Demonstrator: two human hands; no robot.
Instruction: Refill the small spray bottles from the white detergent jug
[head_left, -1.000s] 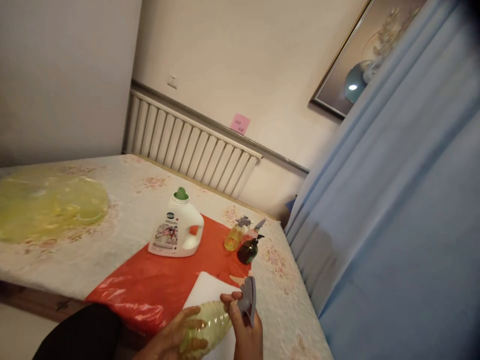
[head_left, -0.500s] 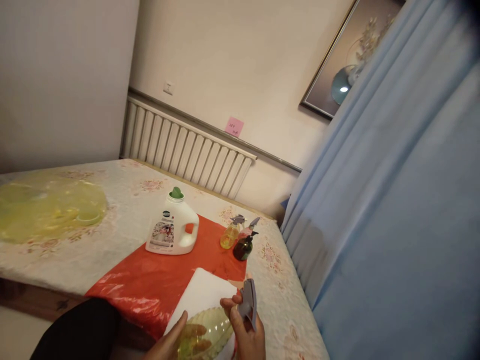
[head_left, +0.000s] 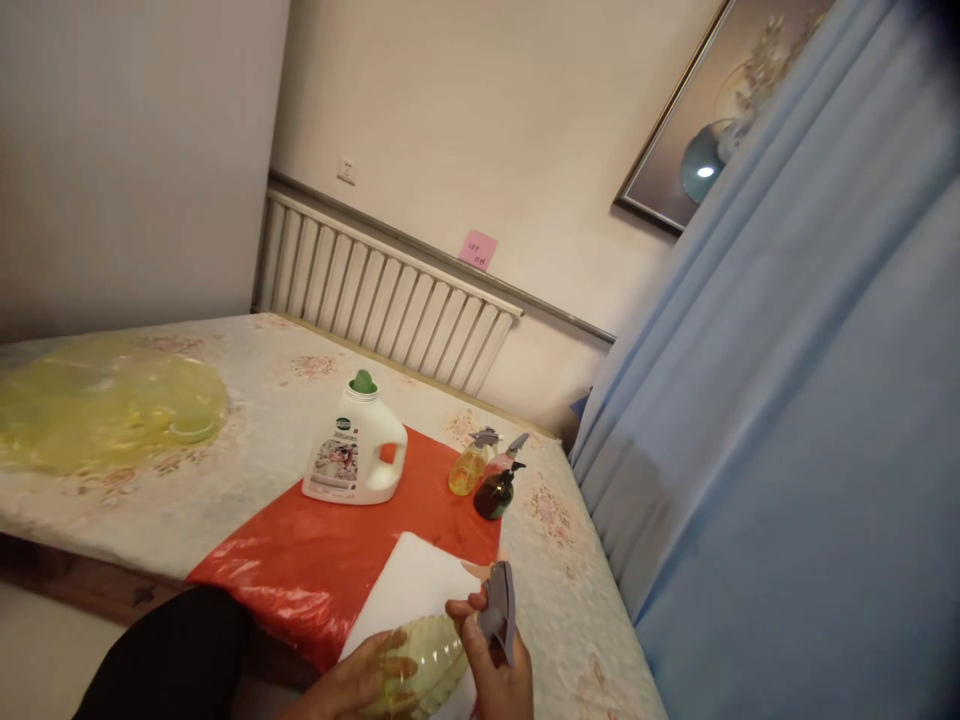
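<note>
A clear, ribbed spray bottle with a yellowish tint lies tilted across the bottom of the head view. My left hand is wrapped round its body, and some fingers show through the clear wall. Around the neck and the grey trigger head my right hand is closed. Under the bottle lies a white sheet, partly hidden by my hands. It rests on a red plastic bag spread over the bed.
On the red bag stand a white detergent jug, uncapped with green at its mouth, an amber spray bottle and a dark pump bottle. A yellow plastic bag lies left. A blue curtain borders the bed's right side.
My left fingers have wrapped further over the bottle, where the thumb stood raised before. My right hand keeps its hold on the neck and trigger head. The whole view has shifted slightly.
</note>
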